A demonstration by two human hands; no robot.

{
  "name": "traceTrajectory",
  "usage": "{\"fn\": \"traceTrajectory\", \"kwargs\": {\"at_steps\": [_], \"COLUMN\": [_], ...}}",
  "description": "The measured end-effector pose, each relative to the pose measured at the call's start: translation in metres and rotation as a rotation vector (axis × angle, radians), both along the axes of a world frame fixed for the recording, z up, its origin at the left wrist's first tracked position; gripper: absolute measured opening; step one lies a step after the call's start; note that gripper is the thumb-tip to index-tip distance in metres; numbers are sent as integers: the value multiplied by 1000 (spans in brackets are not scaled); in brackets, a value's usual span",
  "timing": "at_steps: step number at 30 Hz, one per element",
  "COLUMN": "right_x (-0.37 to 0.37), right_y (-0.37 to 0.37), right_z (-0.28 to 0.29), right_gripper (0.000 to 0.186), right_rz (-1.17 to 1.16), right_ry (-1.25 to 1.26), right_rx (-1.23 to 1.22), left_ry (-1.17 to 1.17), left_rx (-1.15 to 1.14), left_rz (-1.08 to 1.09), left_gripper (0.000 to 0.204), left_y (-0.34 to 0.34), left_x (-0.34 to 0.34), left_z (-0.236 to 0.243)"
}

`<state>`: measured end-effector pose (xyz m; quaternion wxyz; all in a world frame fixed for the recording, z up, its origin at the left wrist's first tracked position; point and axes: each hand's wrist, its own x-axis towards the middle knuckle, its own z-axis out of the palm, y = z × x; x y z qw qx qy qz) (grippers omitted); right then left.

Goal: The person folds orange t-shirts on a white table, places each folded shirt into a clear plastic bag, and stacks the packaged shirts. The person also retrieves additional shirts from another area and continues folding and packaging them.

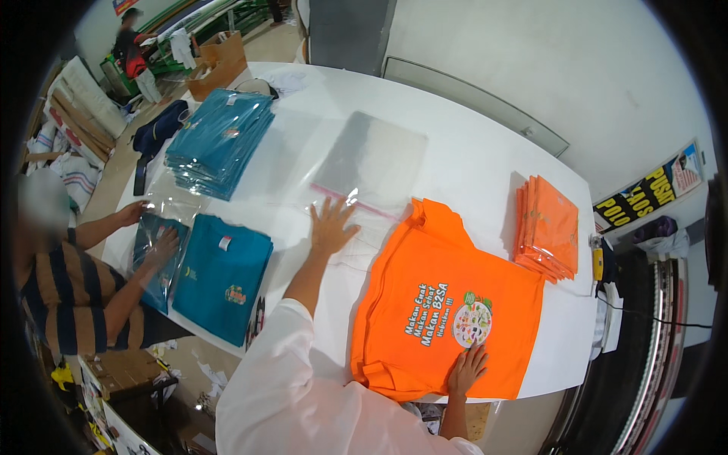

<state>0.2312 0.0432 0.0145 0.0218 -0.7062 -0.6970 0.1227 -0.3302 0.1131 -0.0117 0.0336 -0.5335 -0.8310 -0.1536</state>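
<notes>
Garment packing workshop. Big white worktop [470,152] as landmark. On it: orange shirt [444,303] spread flat at near edge, stack of bagged orange shirts [547,226] at right end, pile of teal shirts [220,140] at far left, clear bags [371,159] in middle. Co-worker [68,288] at left edge presses teal shirt in bag [158,258]. Cardboard box [218,64] beyond far-left corner, green racks [227,15] behind it. Bundled sacks [80,98] on floor left of worktop.
</notes>
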Motion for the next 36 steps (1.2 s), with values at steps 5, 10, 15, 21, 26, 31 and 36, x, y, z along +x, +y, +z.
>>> {"fn": "traceTrajectory", "kwargs": {"at_steps": [5, 10, 15, 21, 26, 31, 36], "right_x": [-3, 9, 12, 9, 9, 11, -1], "right_y": [-4, -4, 2, 5, 1, 6, 7], "right_z": [-2, -19, -24, -23, -31, -38, -25], "right_gripper": [61, 58, 58, 58, 61, 63, 56], "right_rz": [-26, 6, -54, -53, -25, 70, 351], "right_ry": [-10, -18, 15, 3, -51, -24, 140], "right_rx": [18, 81, 50, 75, 94, 157, 209], "left_ry": [72, 130, 235, 87, -286, -439, -602], "left_rx": [-53, -207, -234, 247, 387, -43, -416], "left_rz": [-7, 10, 4, 87, -142, -633, -675], "left_gripper": [73, 78, 74, 74, 57, 38, 37], "left_y": [7, -1, 4, -39, -121, -194, -234], "left_x": [-81, -133, -115, -8, 155, 279, 315], "left_z": [-1, 6, 34, 49, 17, 65, 106]}}
